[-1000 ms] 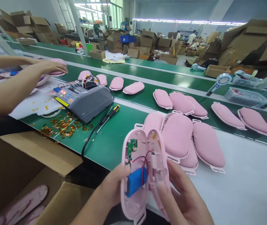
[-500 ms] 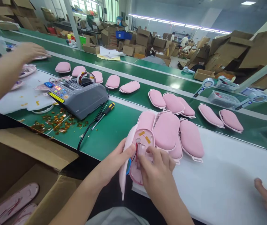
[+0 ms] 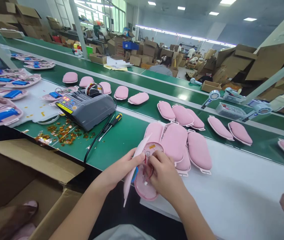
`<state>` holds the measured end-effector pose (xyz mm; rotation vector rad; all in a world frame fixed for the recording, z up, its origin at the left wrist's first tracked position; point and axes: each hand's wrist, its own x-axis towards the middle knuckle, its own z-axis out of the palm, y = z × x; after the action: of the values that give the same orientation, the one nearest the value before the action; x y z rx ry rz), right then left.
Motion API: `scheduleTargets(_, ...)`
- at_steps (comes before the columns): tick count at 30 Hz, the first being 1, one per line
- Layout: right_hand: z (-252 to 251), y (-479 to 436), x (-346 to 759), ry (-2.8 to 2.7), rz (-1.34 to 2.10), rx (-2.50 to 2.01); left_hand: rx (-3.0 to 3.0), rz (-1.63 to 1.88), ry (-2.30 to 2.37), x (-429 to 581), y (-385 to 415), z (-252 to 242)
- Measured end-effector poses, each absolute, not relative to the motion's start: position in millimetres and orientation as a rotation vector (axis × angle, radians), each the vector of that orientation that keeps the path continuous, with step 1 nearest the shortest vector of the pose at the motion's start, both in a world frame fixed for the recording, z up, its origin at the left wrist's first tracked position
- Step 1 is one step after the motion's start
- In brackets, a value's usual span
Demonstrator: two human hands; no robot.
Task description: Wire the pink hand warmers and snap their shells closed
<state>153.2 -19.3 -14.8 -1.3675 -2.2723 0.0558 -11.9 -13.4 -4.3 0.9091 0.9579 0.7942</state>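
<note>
Here, opened pink casing (image 3: 142,180) gripped by curled left hand (image 3: 122,168), right hand (image 3: 163,175) fingertips pinched inside on red wiring, blue battery (image 3: 133,174) partly hidden, halves splayed.

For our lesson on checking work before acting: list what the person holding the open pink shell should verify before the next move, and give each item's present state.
1. Left hand grips the front shell half: ok.
2. Right hand steadies the back shell half, fingers at the wires: ok.
3. Red wire lies inside the rim: cannot tell.
4. Blue battery seated: cannot tell, mostly hidden.
5. Stacked pink shells lie clear of both hands: ok.
6. Screwdriver lies within reach on the green bench: ok.
</note>
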Motion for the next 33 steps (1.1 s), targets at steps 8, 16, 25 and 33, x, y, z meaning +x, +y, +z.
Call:
scheduleTargets(8,-7.8,-27.5,160.5,-2.651,-0.031,-1.228,0.866,0.813,0.896,-19.6,-4.6,-12.4)
scheduleTargets(16,-6.8,-22.6,147.8,-2.676,0.092,-1.289,0.771,0.794,0.844,-27.8,3.7,-23.2)
scheduleTargets(25,1.5,-1.3,151.2,-2.063,0.609,-1.382,0.850,0.815,0.846,-26.4,-7.8,-24.8)
scheduleTargets(33,5.9,6.2,146.3,-1.851,1.057,-1.373,0.827,0.865,0.826,-20.8,-11.9,-21.6)
